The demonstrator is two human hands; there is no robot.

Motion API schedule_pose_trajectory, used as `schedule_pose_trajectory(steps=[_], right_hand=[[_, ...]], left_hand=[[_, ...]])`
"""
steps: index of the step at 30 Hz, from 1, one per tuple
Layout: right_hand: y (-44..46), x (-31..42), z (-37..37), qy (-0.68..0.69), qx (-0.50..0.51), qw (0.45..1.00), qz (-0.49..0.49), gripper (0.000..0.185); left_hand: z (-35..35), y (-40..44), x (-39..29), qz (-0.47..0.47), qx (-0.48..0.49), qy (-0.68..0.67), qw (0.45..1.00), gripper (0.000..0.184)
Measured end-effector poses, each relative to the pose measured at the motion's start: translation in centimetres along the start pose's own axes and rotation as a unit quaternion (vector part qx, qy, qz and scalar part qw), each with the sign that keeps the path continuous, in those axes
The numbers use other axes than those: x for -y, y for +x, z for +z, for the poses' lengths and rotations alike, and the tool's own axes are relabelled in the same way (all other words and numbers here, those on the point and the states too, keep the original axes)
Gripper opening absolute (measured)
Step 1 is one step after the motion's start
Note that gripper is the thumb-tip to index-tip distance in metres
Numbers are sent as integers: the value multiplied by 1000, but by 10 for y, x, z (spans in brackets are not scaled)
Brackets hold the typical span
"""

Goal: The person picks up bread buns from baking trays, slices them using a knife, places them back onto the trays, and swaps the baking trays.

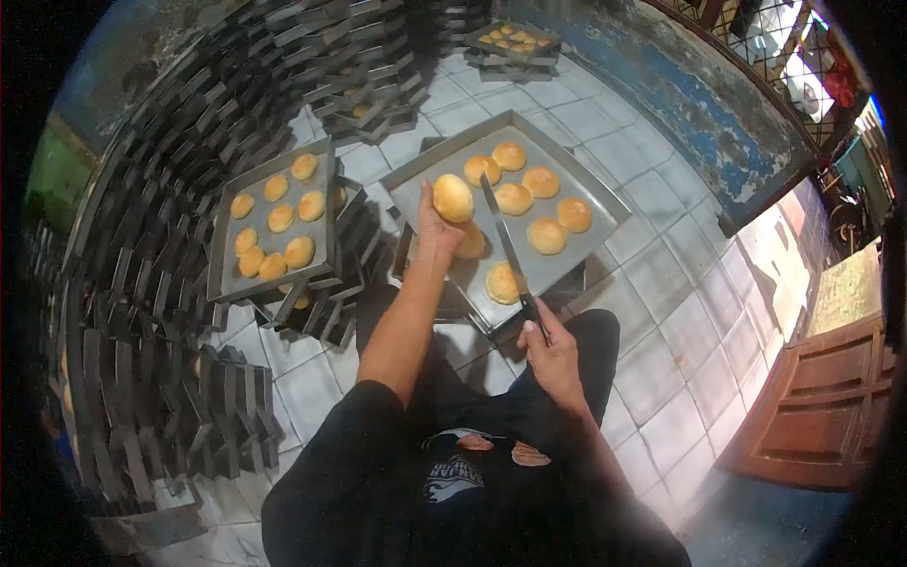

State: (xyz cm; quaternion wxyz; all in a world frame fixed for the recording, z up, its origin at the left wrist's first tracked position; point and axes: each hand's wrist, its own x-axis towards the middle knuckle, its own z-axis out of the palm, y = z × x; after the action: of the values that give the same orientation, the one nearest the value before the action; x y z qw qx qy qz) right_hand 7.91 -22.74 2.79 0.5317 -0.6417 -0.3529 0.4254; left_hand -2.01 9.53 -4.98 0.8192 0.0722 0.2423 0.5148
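Note:
A round golden bun point(453, 198) is held up by my left hand point(437, 225) over the left part of a metal tray point(590, 248). My right hand point(553, 354) is closed round the black handle of a long knife point(504, 234). The blade points up and away across the tray, just right of the held bun, without visibly cutting it. Beneath the knife's lower end a bun point(503, 283) lies on the tray. Another bun point(470, 242) is partly hidden behind my left hand. Several more buns point(541, 182) lie in the tray's far and right parts.
A second tray point(219, 265) with several buns rests on stacked trays at the left. Tall stacks of dark trays point(170, 255) line the left side. Another tray of buns point(515, 40) is at the far end. A wooden door point(822, 406) stands right.

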Motion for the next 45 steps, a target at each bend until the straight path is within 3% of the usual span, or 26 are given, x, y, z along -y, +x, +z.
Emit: schedule_pose_trajectory(steps=[6, 11, 19, 22, 27, 34, 39, 45], right_hand=[[-6, -1, 6, -102, -25, 993, -52, 50], [-14, -1, 3, -122, -31, 989, -73, 49], [-3, 1, 4, -128, -50, 988, -76, 50], [10, 19, 4, -127, -64, 987, -76, 50], [-11, 12, 1, -153, -45, 979, -126, 49], [20, 31, -2, -129, -57, 986, -92, 50], [-16, 21, -6, -103, -6, 995, -18, 50], [4, 13, -3, -66, -23, 996, -55, 50]], left_hand=[[5, -11, 19, -37, 32, -38, 998, 44], [25, -21, 26, -47, 19, -56, 997, 41], [41, -49, 44, -64, 120, -10, 991, 38], [41, -62, 55, -100, 105, -19, 989, 36], [35, -47, 30, -68, 123, -35, 989, 35], [35, -76, 58, -98, 130, 74, 984, 31], [21, -48, 20, -99, 159, 39, 982, 23], [25, -84, 53, -93, 134, 126, 979, 21]])
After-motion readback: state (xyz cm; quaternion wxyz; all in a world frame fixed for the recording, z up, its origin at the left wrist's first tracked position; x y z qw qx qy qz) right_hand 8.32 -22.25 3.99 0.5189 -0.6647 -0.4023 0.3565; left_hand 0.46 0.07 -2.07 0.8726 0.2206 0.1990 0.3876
